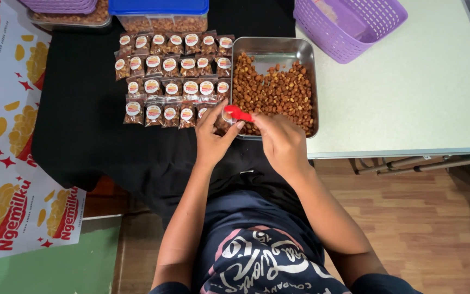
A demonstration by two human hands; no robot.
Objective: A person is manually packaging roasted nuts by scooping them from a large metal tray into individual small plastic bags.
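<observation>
Wood-patterned flooring [409,218] is showing beneath a tabletop [420,98] that is lying partly under a black cloth [82,120]. At the far left, a white printed paper sheet with red and yellow snack graphics [6,136] is hanging over the edge. On the cloth, rows of small clear sealed packets with round labels [172,76] are lying side by side, just left of a rectangular steel tray [273,46] holding brown roasted nuts [278,92]. The person's left hand [213,139] is pinching a small clear plastic packet [227,117] at the tray's near left corner, fingers partly curled around it. The right hand [284,141] is gripping a small red plastic scoop [239,113], closed around its handle, with the bowl of the scoop sitting at the packet's mouth. Behind the rows, a clear container with a blue lid [159,8] is standing beside another tub under a purple basket [61,5]. At the upper right, a purple plastic slatted basket [354,27] is resting on the bare pale tabletop.
</observation>
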